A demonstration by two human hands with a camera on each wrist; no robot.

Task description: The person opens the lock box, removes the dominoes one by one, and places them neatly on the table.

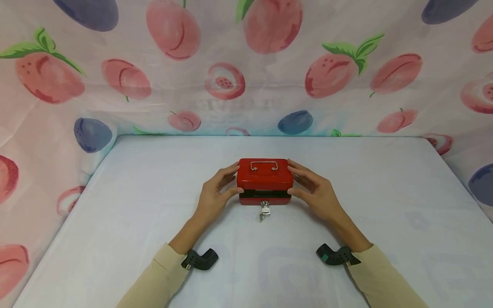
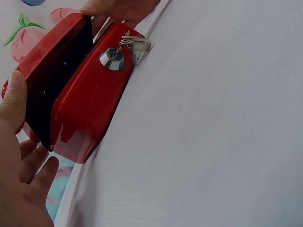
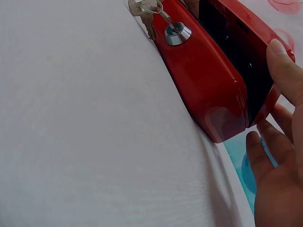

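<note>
A red metal cash box (image 1: 265,179) sits on the white table, its lid (image 2: 47,47) partly raised over a dark gap along the front. My left hand (image 1: 216,192) holds the left side of the lid, thumb at its front edge and fingers reaching toward the back. On the opposite side my right hand (image 1: 316,190) grips the lid the same way. A silver lock (image 3: 177,33) juts from the front wall with keys (image 2: 135,45) hanging from it. On top of the lid is a wire carrying handle (image 1: 264,165). The inside of the box is mostly hidden.
White cloth covers the table (image 1: 154,171). Behind and at the sides hangs a curtain (image 1: 269,85) printed with peaches and plums. Black wrist mounts (image 1: 200,259) sit on both forearms, over beige sleeves (image 1: 154,278).
</note>
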